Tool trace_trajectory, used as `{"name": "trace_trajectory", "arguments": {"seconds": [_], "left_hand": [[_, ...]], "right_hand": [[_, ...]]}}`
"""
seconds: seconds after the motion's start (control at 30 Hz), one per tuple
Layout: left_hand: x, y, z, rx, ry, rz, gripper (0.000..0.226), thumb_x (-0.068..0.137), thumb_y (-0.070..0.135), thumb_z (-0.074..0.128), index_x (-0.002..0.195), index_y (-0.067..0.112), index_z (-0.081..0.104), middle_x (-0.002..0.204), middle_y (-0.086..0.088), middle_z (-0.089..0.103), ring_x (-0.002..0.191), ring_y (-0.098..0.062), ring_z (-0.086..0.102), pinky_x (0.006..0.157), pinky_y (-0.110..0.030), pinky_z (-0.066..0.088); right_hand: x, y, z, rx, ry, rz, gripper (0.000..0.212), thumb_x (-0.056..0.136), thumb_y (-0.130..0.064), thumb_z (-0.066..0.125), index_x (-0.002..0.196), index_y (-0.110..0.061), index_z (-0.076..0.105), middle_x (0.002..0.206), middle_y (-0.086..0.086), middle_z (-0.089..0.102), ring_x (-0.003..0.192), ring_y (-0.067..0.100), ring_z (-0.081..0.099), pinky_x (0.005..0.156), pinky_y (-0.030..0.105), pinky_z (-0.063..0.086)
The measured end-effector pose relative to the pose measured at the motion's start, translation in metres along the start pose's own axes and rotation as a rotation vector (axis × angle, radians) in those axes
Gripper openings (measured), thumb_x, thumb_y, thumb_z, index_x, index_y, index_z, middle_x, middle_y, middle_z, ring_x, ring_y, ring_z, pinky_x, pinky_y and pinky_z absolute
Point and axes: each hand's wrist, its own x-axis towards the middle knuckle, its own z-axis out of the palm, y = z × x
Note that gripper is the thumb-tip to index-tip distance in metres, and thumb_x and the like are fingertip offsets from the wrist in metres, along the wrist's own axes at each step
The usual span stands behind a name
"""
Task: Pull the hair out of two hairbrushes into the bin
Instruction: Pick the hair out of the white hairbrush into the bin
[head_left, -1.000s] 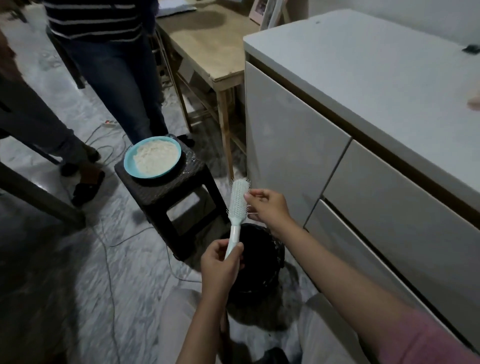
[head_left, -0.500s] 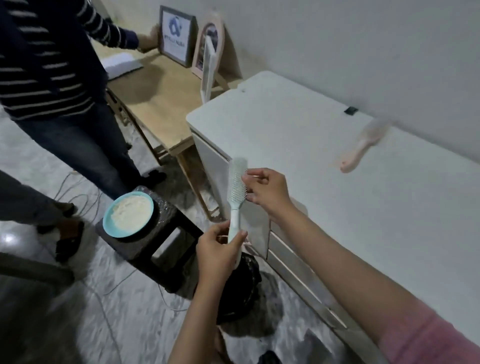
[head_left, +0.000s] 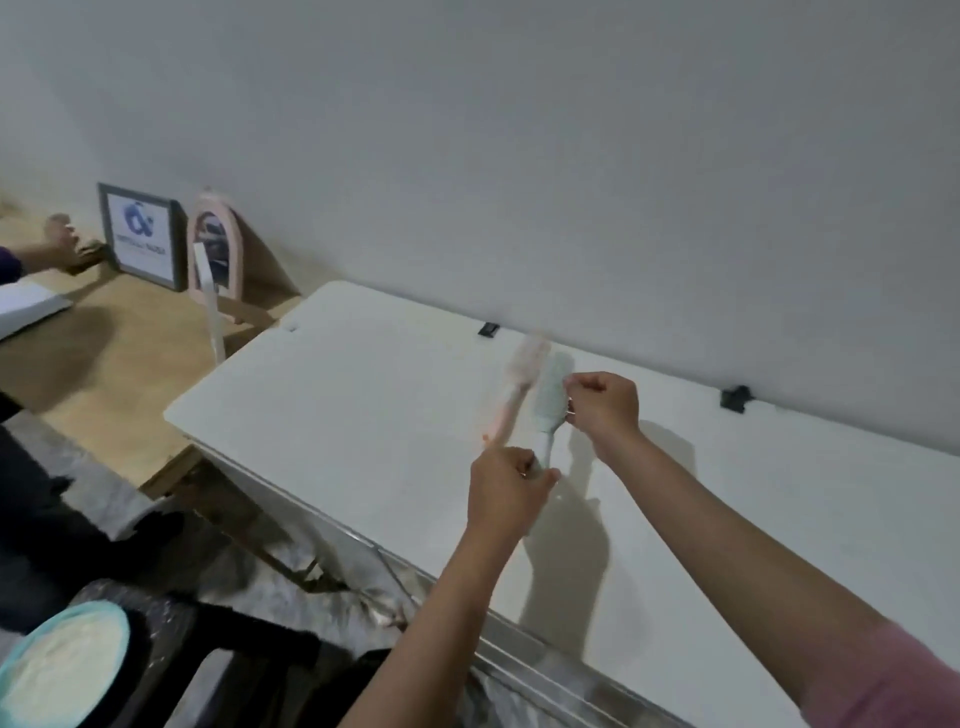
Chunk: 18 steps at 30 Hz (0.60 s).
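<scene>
Left hand (head_left: 506, 486) curled around handle of pale mint-green plastic hairbrush (head_left: 549, 402), grip closed on handle; brush held upright above white flat-topped table (head_left: 363, 415). Right hand (head_left: 602, 408) at right side of bristle head, thumb and forefinger pinched together at bristles; hair between them too fine to confirm. Pink plastic hairbrush (head_left: 519, 387) lying on table just left of green one, blurred. Round teal bowl of white powder (head_left: 57, 670) at near left on dark stool (head_left: 234, 654).
</scene>
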Motion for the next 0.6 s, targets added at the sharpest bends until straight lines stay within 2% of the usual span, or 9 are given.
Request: {"name": "trace_trajectory", "arguments": {"seconds": [0.07, 0.13, 0.2, 0.27, 0.4, 0.5, 0.53, 0.57, 0.6], "left_hand": [[0.017, 0.009, 0.023, 0.017, -0.042, 0.037, 0.057, 0.075, 0.015, 0.072, 0.043, 0.019, 0.024, 0.046, -0.002, 0.021, 0.043, -0.011, 0.022, 0.050, -0.028, 0.022], [0.035, 0.014, 0.044, 0.023, -0.079, 0.032, 0.051, 0.074, 0.013, 0.067, 0.043, 0.017, 0.026, 0.047, 0.000, 0.024, 0.047, -0.016, 0.024, 0.049, -0.029, 0.019], [0.048, 0.015, 0.060, 0.104, -0.115, 0.060, 0.038, 0.076, 0.014, 0.064, 0.047, 0.010, 0.038, 0.051, 0.001, 0.028, 0.054, -0.019, 0.030, 0.050, -0.030, 0.020], [0.059, 0.019, 0.073, 0.193, -0.148, 0.102, 0.032, 0.080, 0.019, 0.063, 0.057, 0.004, 0.047, 0.058, 0.002, 0.027, 0.063, -0.021, 0.036, 0.055, -0.030, 0.023], [0.072, 0.018, 0.090, 0.231, -0.195, 0.158, 0.030, 0.086, 0.021, 0.064, 0.075, -0.007, 0.058, 0.068, 0.005, 0.027, 0.071, -0.021, 0.038, 0.056, -0.030, 0.022], [0.077, 0.015, 0.096, 0.183, -0.209, 0.171, 0.035, 0.088, 0.023, 0.062, 0.064, -0.001, 0.051, 0.069, 0.004, 0.027, 0.071, -0.021, 0.036, 0.056, -0.030, 0.022], [0.078, 0.015, 0.095, 0.176, -0.198, 0.181, 0.038, 0.089, 0.024, 0.061, 0.060, 0.007, 0.044, 0.069, 0.003, 0.029, 0.071, -0.022, 0.037, 0.055, -0.029, 0.021], [0.075, 0.014, 0.096, 0.166, -0.173, 0.206, 0.037, 0.090, 0.027, 0.059, 0.061, 0.012, 0.040, 0.071, 0.001, 0.034, 0.072, -0.022, 0.038, 0.056, -0.029, 0.023], [0.071, 0.012, 0.094, 0.161, -0.151, 0.216, 0.033, 0.091, 0.029, 0.058, 0.067, 0.013, 0.041, 0.075, -0.003, 0.039, 0.073, -0.023, 0.040, 0.059, -0.028, 0.025]], "right_hand": [[0.024, 0.005, -0.018, -0.011, 0.057, 0.046, 0.021, 0.082, -0.018, 0.063, 0.077, 0.003, 0.066, 0.068, 0.005, 0.062, 0.070, 0.023, 0.061, 0.081, 0.050, 0.057], [0.045, 0.009, -0.033, -0.003, 0.099, 0.108, 0.019, 0.079, -0.017, 0.062, 0.072, 0.001, 0.065, 0.068, 0.006, 0.060, 0.070, 0.024, 0.059, 0.081, 0.048, 0.056], [0.061, 0.014, -0.042, 0.033, 0.127, 0.173, 0.013, 0.074, -0.015, 0.059, 0.063, -0.009, 0.061, 0.067, 0.007, 0.060, 0.071, 0.025, 0.059, 0.071, 0.042, 0.056], [0.071, 0.014, -0.050, 0.059, 0.157, 0.217, 0.013, 0.074, -0.013, 0.058, 0.061, -0.012, 0.056, 0.067, 0.006, 0.058, 0.072, 0.024, 0.058, 0.062, 0.034, 0.048], [0.073, 0.011, -0.056, 0.079, 0.165, 0.226, 0.018, 0.079, -0.010, 0.057, 0.063, -0.014, 0.049, 0.070, 0.005, 0.050, 0.071, 0.019, 0.047, 0.060, 0.028, 0.037], [0.068, 0.011, -0.058, 0.042, 0.125, 0.200, 0.020, 0.079, -0.010, 0.055, 0.060, -0.011, 0.049, 0.065, 0.008, 0.049, 0.067, 0.024, 0.045, 0.057, 0.029, 0.036], [0.061, 0.008, -0.058, 0.038, 0.119, 0.180, 0.014, 0.080, -0.010, 0.055, 0.069, -0.003, 0.060, 0.073, 0.016, 0.058, 0.072, 0.032, 0.053, 0.062, 0.034, 0.044], [0.060, 0.012, -0.059, 0.036, 0.126, 0.135, 0.021, 0.083, -0.010, 0.055, 0.091, 0.005, 0.066, 0.094, 0.022, 0.064, 0.090, 0.037, 0.059, 0.077, 0.040, 0.050], [0.050, 0.012, -0.060, 0.004, 0.115, 0.129, 0.033, 0.085, -0.011, 0.056, 0.113, 0.007, 0.060, 0.116, 0.021, 0.062, 0.108, 0.035, 0.058, 0.093, 0.041, 0.048]]}}
